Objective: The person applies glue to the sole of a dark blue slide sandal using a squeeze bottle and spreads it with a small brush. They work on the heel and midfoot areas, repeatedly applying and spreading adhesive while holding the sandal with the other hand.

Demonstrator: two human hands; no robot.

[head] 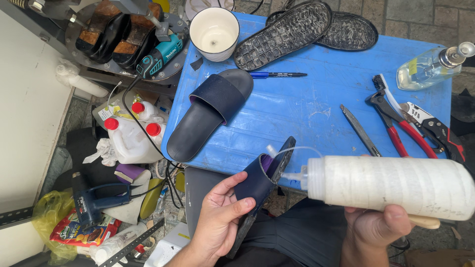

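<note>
We look down at our own two hands in front of a blue table (316, 109). Our left hand (220, 215) grips a dark blue slide sandal (262, 180), held on edge with the sole turned away from us, fingers curled around its strap. Our right hand (376, 225) is closed around a large white squeeze bottle (391, 187), held sideways. The bottle's thin nozzle (289, 175) points left and meets the sandal's edge near the strap.

On the table, a second dark blue sandal (210, 113) lies flat, its heel hanging past the left edge. Behind it stands a white cup (214, 32). Just beside the cup lie two black treaded soles (287, 32), overlapping. A blue pen (277, 75) rests between the sandal and the soles. To the right lie a thin metal tool (360, 131), red-handled pliers (396, 126), a toothbrush (385, 91), black and red cutters (435, 131) and a clear spray bottle (433, 66).

Left of the table, on the floor, sit white jugs with red caps (131, 133), a teal power tool (159, 57) and a blue heat gun (91, 200).
</note>
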